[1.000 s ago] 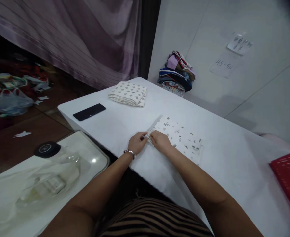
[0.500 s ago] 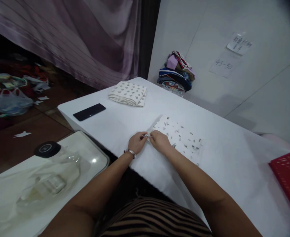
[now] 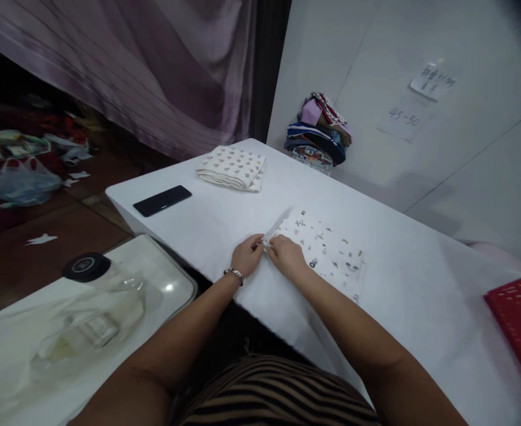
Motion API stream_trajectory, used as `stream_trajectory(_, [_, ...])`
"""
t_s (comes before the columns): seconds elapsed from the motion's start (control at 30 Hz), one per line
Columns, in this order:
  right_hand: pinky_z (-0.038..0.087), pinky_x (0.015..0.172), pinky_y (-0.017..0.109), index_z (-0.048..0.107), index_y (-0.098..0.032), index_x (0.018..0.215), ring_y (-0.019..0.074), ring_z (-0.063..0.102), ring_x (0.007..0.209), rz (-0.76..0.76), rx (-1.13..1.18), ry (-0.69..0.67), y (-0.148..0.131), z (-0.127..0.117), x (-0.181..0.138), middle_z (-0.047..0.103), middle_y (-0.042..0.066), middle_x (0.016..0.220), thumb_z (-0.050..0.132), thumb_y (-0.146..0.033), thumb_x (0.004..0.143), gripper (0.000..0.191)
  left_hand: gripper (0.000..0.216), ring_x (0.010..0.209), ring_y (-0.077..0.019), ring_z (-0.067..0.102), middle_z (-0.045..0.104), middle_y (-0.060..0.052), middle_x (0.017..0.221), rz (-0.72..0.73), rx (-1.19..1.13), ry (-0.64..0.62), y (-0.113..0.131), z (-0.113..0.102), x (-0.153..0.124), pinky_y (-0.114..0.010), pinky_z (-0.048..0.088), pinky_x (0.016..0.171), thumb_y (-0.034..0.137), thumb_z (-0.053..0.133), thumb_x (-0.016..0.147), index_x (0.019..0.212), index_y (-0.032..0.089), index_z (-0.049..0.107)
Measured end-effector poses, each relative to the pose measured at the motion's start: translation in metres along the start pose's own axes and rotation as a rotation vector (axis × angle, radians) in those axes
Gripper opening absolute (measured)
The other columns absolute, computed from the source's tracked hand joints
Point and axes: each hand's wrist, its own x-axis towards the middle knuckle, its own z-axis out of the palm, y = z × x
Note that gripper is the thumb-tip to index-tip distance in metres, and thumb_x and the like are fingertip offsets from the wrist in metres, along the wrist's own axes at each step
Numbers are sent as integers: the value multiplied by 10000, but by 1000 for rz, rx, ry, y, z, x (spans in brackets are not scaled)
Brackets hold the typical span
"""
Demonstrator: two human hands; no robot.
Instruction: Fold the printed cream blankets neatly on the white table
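Observation:
A white cloth with small grey and dark prints [image 3: 331, 251] lies flat on the white table [image 3: 420, 284]. Both hands meet at its near left corner. My left hand [image 3: 246, 255], with a metal bracelet at the wrist, pinches the corner's edge. Touching it fingertip to fingertip, my right hand [image 3: 287, 255] grips the same corner and rests partly on the cloth. A second folded white cloth with a grey heart-like print [image 3: 232, 168] sits further off at the table's far left.
A black phone [image 3: 162, 200] lies near the table's left edge. A pile of coloured folded clothes [image 3: 320, 133] stands by the wall. A red basket [image 3: 520, 319] is at the right. A clear bottle with a black cap [image 3: 91, 302] lies on a lower surface at left.
None beyond a slight shift of the camera; both hands stay pinched on the cloth's corner.

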Motion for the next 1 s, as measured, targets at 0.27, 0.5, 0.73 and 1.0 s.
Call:
stream_trajectory(0.27, [405, 713, 284, 547, -186, 984, 201, 511, 957, 46, -25, -28, -4, 3, 1, 567, 80, 1008, 447, -388, 903, 240, 315, 769, -138, 616, 675, 15, 888, -29, -65, 6, -4, 1, 1, -271, 482, 741, 274, 537, 762, 1068, 239, 604])
stream_trajectory(0.5, [402, 719, 283, 544, -187, 967, 193, 517, 953, 67, -6, -25, -3, 1, 3, 574, 77, 1006, 409, -300, 913, 185, 327, 702, -126, 600, 664, 22, 812, -20, -66, 2, -3, 2, 2, -260, 468, 686, 286, 541, 755, 1073, 228, 586])
stream_trajectory(0.73, [393, 730, 272, 541, -198, 967, 184, 518, 957, 29, -2, -3, -1, -8, -2, 574, 63, 1002, 411, -294, 911, 171, 339, 674, -124, 582, 636, 31, 728, -36, -65, 24, -2, 1, 6, -254, 449, 665, 307, 551, 742, 1066, 211, 585])
stream_trajectory(1.0, [382, 738, 268, 549, -196, 951, 182, 518, 948, 19, 10, -1, -2, -5, -2, 578, 63, 982, 413, -304, 911, 178, 359, 714, -126, 590, 644, 23, 753, -47, -114, 15, -9, 2, 11, -257, 447, 687, 284, 534, 744, 1090, 199, 574])
